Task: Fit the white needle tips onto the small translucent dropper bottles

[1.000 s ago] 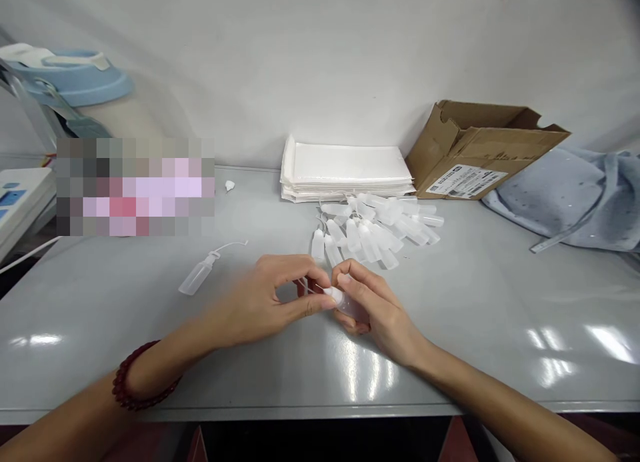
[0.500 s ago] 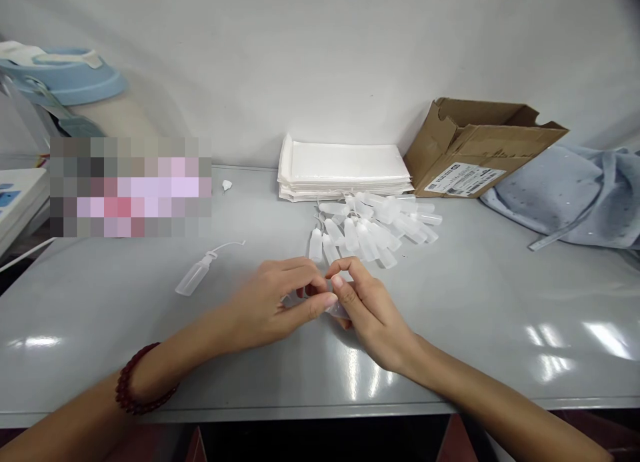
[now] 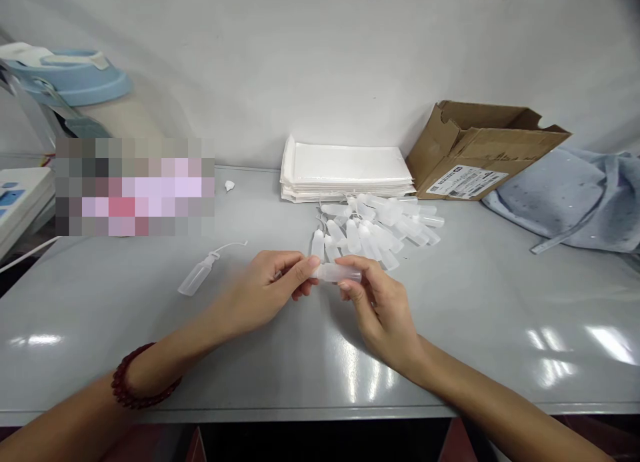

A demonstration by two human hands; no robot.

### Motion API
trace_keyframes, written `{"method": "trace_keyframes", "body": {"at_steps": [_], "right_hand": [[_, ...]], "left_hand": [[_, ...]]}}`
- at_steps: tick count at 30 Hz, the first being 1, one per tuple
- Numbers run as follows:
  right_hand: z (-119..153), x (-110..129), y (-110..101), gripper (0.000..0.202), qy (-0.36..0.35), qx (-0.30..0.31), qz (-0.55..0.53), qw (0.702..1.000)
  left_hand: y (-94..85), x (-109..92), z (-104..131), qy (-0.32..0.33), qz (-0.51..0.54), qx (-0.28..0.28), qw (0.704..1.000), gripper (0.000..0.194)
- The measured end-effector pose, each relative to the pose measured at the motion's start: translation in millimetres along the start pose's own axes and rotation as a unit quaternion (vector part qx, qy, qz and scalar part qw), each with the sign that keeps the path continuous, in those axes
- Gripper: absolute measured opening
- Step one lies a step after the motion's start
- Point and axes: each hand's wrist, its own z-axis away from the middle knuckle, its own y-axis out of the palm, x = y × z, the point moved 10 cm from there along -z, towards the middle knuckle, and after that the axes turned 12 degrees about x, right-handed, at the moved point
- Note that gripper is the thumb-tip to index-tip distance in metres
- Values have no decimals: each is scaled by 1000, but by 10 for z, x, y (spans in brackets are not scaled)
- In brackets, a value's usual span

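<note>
Where both hands' grip pinches small bottle point(image 3: 340, 273), left hand point(image 3: 260, 292) hiding its cap, right hand point(image 3: 383, 309)

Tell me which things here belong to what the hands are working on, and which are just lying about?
In hand:
left hand
right hand
small clear bottle, held between both
pile of like bottles
single bottle with long tip

Lying about:
stack of white bags
cardboard box
blue cloth
blue basin
</note>
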Motion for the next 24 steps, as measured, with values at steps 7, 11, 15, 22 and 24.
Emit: {"method": "trace_keyframes", "body": {"at_steps": [7,11,15,22,24], "right_hand": [[-5,-311,180,31,156,61,-253,953],[-5,-430,363,52,232,129,-380,886],[-52,-404,297,48,208,120,-390,889],[-61,19,-73,19,-7,14,-12,1000],[-32,140,-93,15,-62,-5,62,996]], "left_hand": [[-13,-257,97,155,-194,-99,964,24],[69,-432,197,266,-235,-122,927,11],[68,-386,160,223,-212,-107,945,10],[-49,-55,51,37,-36,-53,997,29],[-44,-51,44,37,-1,-41,998,28]]}}
